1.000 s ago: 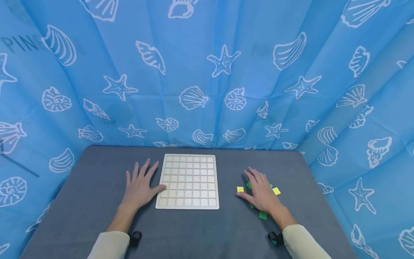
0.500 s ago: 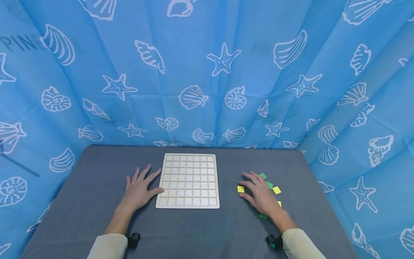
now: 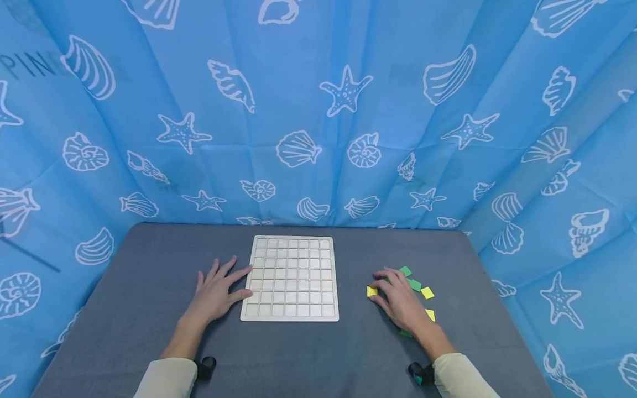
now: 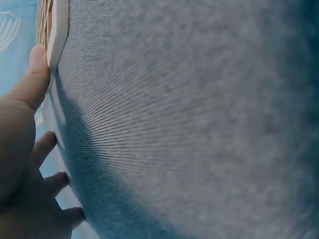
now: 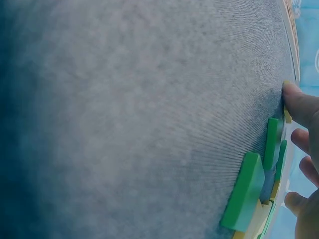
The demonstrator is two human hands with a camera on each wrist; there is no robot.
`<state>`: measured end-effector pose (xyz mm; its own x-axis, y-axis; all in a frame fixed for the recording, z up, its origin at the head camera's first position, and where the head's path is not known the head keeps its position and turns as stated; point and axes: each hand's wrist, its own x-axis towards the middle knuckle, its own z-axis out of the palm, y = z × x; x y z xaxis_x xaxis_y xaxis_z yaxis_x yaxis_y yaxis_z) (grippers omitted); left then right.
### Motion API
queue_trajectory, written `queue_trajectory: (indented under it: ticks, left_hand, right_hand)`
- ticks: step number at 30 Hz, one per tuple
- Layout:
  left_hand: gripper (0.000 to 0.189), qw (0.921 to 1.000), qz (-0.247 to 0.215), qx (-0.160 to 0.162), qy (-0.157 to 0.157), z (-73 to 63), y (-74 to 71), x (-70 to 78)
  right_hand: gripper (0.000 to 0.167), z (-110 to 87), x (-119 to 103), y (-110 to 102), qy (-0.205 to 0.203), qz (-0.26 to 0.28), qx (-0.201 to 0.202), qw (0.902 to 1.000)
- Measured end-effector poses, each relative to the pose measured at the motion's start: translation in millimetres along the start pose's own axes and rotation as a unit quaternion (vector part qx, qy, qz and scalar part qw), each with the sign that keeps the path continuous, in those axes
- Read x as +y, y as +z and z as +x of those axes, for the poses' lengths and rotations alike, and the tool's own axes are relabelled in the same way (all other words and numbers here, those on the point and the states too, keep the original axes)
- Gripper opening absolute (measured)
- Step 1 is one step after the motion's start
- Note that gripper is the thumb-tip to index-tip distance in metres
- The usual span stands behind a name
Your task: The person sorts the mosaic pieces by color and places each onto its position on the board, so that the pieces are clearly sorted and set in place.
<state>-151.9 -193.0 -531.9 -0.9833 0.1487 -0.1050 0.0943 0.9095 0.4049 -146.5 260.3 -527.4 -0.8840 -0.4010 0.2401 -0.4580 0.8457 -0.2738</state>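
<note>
A square white grid board (image 3: pixel 291 279) lies left of the table's middle. My left hand (image 3: pixel 213 297) rests at its left side with fingers spread, the thumb and index fingertips right at the rim. In the left wrist view that thumb (image 4: pixel 36 74) meets the board's corner. To the right of the board, my right hand (image 3: pixel 404 304) pinches a yellow square tile (image 3: pixel 371 291) between thumb and index finger. The right wrist view shows the thumb against this yellow tile (image 5: pixel 287 116), close to the tabletop. Part of the tile pile is hidden under the right palm.
Around the right hand lie several green tiles (image 3: pixel 414 284) and other yellow tiles (image 3: pixel 427 293). A thick green tile (image 5: pixel 244 191) is nearest the right wrist camera. The grey table (image 3: pixel 298 354) backs onto a blue shell-patterned curtain (image 3: pixel 318 110).
My right thumb and index finger have closed on the yellow tile as the hand drew back slightly, baring more green and yellow tiles. My left hand has shifted slightly toward me.
</note>
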Motion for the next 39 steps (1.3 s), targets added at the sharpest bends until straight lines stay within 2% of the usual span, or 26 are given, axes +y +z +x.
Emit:
queue_trajectory:
  ticks: [5, 12, 17, 25, 39]
  left_hand:
    - [0.065, 0.9998, 0.012, 0.004, 0.013, 0.5, -4.2, -1.2]
    - [0.065, 0.9996, 0.01, -0.011, 0.024, 1.4, -7.3, -1.6]
    - [0.066, 0.9996, 0.011, -0.01, 0.022, 1.9, -8.3, -2.0]
    - [0.068, 0.9998, 0.009, -0.018, 0.009, 2.8, -7.8, -0.4]
    - [0.069, 0.9995, 0.016, -0.027, 0.001, 3.9, -8.5, 0.4]
  right_hand:
    - [0.025, 5.7, -1, -2, -0.013, -0.004, 0.011, 0.9998]
    - [0.023, 11.9, -6, -6, -0.015, -0.011, 0.015, 0.9997]
    - [0.024, 18.2, -11, -9, -0.019, -0.008, 0.02, 0.9996]
    - [0.026, 29.0, -23, -11, 0.002, -0.009, 0.006, 0.9999]
    - [0.024, 62.5, -46, -3, -0.014, 0.029, 0.039, 0.9987]
